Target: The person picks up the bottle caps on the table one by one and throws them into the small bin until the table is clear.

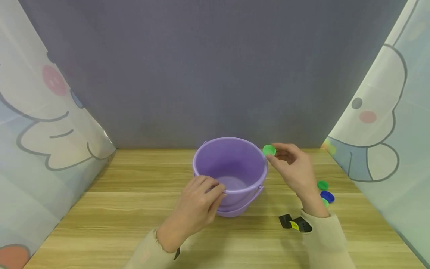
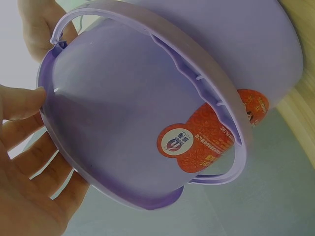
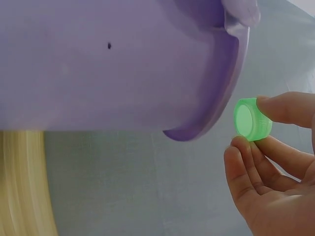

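Note:
A purple plastic bucket (image 1: 231,158) stands upright on the wooden table, its handle hanging down on the near side. My left hand (image 1: 198,198) grips the near rim, with the thumb outside in the left wrist view and the fingers over the edge. Between the thumb and fingertips of my right hand (image 1: 293,168) is a light green bottle cap (image 3: 252,120). That cap is just off the bucket's right rim, at about rim height. An orange-red label (image 2: 197,140) shows on the bucket's side below the handle (image 2: 216,88).
Right of the bucket, near my right wrist, lie a green cap (image 1: 323,185), a blue cap (image 1: 327,197) and a light green cap (image 1: 325,203), partly hidden. A black piece with a yellow tag (image 1: 294,225) shows beside the right sleeve. A grey panel (image 1: 215,74) closes the back.

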Available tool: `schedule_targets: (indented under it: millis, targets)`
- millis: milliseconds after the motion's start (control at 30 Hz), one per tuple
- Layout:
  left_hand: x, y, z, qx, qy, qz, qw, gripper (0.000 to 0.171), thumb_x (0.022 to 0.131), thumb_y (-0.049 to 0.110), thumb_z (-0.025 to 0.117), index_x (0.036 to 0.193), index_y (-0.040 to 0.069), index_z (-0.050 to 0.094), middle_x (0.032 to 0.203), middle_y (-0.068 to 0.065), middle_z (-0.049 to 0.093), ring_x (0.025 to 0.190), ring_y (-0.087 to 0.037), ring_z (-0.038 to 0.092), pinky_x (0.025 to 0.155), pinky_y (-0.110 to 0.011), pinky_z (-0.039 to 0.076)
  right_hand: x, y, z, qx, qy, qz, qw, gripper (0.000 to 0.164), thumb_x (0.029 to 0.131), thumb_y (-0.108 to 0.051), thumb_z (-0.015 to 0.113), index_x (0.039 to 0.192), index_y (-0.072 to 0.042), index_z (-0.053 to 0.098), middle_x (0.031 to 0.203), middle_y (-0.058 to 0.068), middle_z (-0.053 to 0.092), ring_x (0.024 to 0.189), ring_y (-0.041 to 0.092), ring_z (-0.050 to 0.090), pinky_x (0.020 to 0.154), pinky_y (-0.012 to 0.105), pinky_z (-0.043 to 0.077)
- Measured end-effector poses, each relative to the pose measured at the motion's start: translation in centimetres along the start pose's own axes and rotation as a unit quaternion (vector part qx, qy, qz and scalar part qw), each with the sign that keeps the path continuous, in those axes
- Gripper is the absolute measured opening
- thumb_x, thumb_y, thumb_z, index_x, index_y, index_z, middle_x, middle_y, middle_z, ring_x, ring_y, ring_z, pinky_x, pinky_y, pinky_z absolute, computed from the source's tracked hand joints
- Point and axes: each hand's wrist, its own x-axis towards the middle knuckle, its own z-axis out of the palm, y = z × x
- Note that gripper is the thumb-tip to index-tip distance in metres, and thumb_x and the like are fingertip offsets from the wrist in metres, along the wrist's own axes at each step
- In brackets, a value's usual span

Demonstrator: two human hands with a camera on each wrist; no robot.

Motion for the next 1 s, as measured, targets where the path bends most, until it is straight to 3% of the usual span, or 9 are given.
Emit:
schedule_targets:
  millis: [267,567,1000]
  targets:
    - [0.1,0.0,-0.1,0.003,0.0,0.002,1.0,0.007,0.094,0.017,0.068,0.096,0.01,0.07,0.093,-0.001,0.067,0.089,-0.022,0.062,0.082,-0.035,0.053,-0.3,-0.7,0.7,0.008,-0.007,-0.014,1.0,0.034,0.089,-0.002,0.076,0.121,0.005,0.068,0.108,0.015,0.064,0.093,0.008,0.064,0.086,0.014,0.052]
    - [0.0,0.1,-0.1,0.0,-0.009,-0.009,0.9999,0.008,0.095,0.018,0.066,0.096,0.011,0.07,0.093,-0.001,0.067,0.09,-0.022,0.062,0.083,-0.036,0.052,-0.3,-0.9,1.8,0.054,-0.004,-0.069,0.996,0.032,0.083,0.012,0.074,0.114,0.01,0.069,0.104,0.019,0.065,0.089,0.01,0.065,0.088,0.018,0.054]
    - [0.0,0.0,-0.1,0.005,-0.001,0.001,1.0,0.008,0.096,0.017,0.066,0.096,0.011,0.07,0.092,-0.001,0.067,0.089,-0.022,0.062,0.082,-0.035,0.053,-0.7,-1.5,3.1,0.039,-0.026,-0.078,0.996,0.032,0.081,0.006,0.079,0.112,0.004,0.071,0.102,0.012,0.067,0.086,0.013,0.068,0.085,0.021,0.055]
